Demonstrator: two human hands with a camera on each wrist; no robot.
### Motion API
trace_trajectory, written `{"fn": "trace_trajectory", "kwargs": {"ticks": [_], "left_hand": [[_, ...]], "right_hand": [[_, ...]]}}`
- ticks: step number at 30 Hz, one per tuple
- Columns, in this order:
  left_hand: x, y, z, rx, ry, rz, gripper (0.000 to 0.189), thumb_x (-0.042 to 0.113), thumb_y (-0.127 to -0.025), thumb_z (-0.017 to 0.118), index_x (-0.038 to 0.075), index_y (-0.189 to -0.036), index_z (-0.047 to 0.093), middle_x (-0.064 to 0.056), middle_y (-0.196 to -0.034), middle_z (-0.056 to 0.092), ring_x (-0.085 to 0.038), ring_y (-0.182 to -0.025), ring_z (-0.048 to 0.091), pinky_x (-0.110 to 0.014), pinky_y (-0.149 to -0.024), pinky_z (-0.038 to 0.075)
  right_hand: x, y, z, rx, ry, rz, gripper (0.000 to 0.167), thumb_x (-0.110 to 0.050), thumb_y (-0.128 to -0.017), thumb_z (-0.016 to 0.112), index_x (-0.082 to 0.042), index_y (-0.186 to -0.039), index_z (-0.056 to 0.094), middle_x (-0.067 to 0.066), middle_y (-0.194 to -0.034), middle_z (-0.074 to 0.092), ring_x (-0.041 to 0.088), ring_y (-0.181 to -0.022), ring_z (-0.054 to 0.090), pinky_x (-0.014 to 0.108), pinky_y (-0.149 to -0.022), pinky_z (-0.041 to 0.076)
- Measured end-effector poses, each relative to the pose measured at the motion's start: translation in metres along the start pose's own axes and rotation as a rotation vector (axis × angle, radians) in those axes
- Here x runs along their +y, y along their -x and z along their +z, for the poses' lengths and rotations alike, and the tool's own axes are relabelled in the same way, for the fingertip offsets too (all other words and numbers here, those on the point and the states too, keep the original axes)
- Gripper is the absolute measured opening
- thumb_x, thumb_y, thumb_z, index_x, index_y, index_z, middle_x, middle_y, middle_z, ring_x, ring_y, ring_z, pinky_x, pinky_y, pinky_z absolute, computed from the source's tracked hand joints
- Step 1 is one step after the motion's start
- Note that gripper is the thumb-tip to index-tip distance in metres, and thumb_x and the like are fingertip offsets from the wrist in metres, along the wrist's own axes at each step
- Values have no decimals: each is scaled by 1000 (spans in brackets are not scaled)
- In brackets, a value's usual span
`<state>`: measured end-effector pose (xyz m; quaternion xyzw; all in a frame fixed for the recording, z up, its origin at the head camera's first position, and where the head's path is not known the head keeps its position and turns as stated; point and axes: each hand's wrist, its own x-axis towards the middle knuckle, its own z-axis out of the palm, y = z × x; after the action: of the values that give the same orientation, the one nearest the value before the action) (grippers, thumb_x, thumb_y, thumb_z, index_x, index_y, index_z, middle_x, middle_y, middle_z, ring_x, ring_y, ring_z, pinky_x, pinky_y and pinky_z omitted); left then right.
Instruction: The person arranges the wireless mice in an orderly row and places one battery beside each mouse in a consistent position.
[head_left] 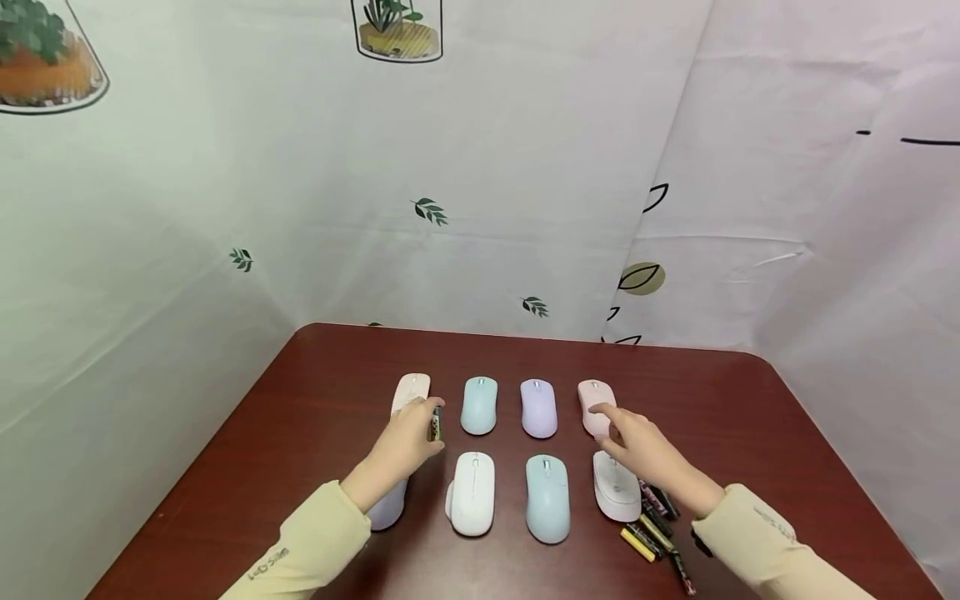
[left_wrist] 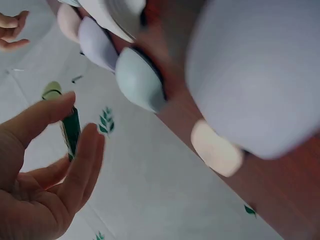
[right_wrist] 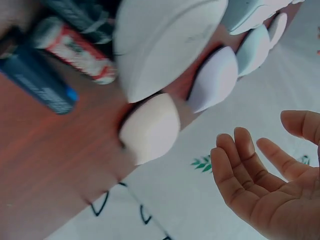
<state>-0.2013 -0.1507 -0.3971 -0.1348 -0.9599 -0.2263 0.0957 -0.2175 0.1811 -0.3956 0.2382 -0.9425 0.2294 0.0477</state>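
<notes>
My left hand [head_left: 401, 439] pinches a small battery [left_wrist: 71, 131] between thumb and fingers. It looks dark green with a paler end in the left wrist view, and it is held up off the table. Beyond that hand is a pale mouse [head_left: 411, 387], partly covered by it; a lavender mouse [head_left: 387, 508] lies under the wrist. On the other side my right hand [head_left: 645, 446] hovers with relaxed fingers and an empty palm. It overlaps a pink mouse [head_left: 592, 400] in the head view, and a white mouse [head_left: 617, 492] lies just nearer.
Between the hands lie a blue mouse [head_left: 479, 406], a purple mouse [head_left: 538, 408], a white mouse [head_left: 473, 493] and a light blue mouse [head_left: 547, 500]. Several loose batteries [head_left: 637, 543] are bunched beside the right forearm. The dark red table [head_left: 247, 467] backs onto a white patterned curtain [head_left: 480, 167].
</notes>
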Motion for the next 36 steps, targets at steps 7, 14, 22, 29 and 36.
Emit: {"fn": "trace_trajectory", "kwargs": {"ticks": [7, 14, 22, 29, 36], "left_hand": [[-29, 2, -7, 29, -88, 68, 49, 8, -57, 86, -7, -99, 65, -11, -92, 54, -28, -82, 56, -41, -74, 47], [-54, 3, -12, 24, -152, 90, 54, 9, -59, 84, -10, -104, 63, -17, -95, 60, -33, -90, 57, -46, -80, 48], [-78, 6, -14, 20, -176, 57, 48, 2, -59, 82, -11, -101, 62, -20, -94, 64, -37, -91, 60, -48, -81, 49], [-90, 16, -19, 0, -177, 47, 46, 4, -59, 84, -5, -100, 64, -18, -101, 63, -36, -97, 58, -47, -82, 49], [-92, 24, -24, -42, -175, 30, 46, 4, -61, 84, -3, -102, 63, -15, -99, 61, -33, -93, 57, -45, -81, 48]], "right_hand": [[-18, -19, 8, -58, 21, -95, 29, -7, -86, 62, 0, -114, 58, 0, -71, 55, 6, -58, 46, 21, -53, 40], [-42, -43, 18, -106, 121, -240, 28, -5, -83, 62, 3, -110, 59, 14, -91, 65, 16, -70, 56, 28, -61, 46], [-89, -80, 34, -166, 96, -346, 28, -9, -87, 62, 2, -113, 58, 15, -101, 66, 23, -83, 63, 34, -72, 51], [-131, -109, 47, -227, 94, -303, 26, -15, -91, 59, -3, -114, 59, 14, -110, 64, 25, -95, 64, 35, -77, 52], [-159, -146, 66, -249, 71, -269, 28, -13, -93, 56, -2, -119, 58, 14, -112, 64, 24, -99, 62, 34, -82, 50]]}}
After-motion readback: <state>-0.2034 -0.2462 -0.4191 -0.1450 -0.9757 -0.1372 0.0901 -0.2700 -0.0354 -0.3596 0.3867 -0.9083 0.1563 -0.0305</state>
